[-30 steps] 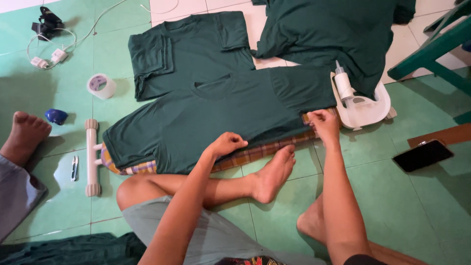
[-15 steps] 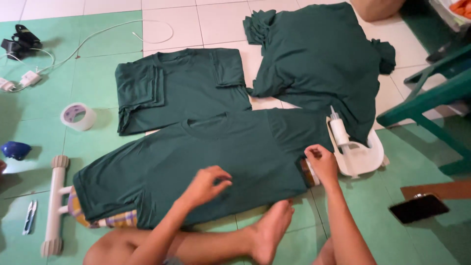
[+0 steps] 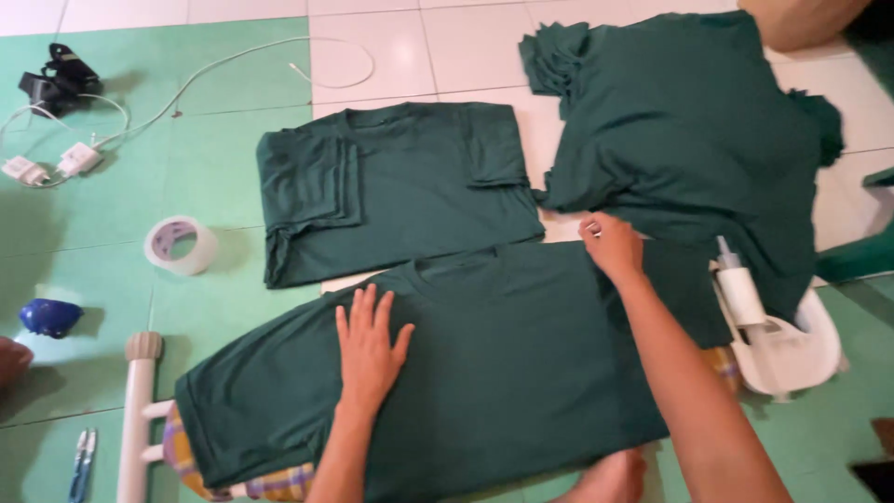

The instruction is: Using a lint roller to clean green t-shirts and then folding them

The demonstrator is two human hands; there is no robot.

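A dark green t-shirt [image 3: 503, 373] lies spread flat over a board with a checked cover [image 3: 270, 482] on the floor. My left hand [image 3: 369, 346] rests flat on the shirt's chest, fingers spread. My right hand [image 3: 610, 244] pinches the shirt's far edge near the right shoulder. Behind it lies a stack of folded green shirts [image 3: 400, 186]. A pile of unfolded green shirts [image 3: 698, 140] sits at the back right.
A white iron [image 3: 764, 326] on its rest stands right of the shirt. A tape roll [image 3: 179, 244], chargers with cables [image 3: 56, 163], a blue object [image 3: 48, 317], snips [image 3: 80, 463] and a white board leg [image 3: 138, 410] lie left. A bare foot [image 3: 605, 480] shows at the bottom.
The view has shifted closer and to the right. My left hand moved up onto the shirt's chest and flattened. My right hand moved from the near right edge to the far edge.
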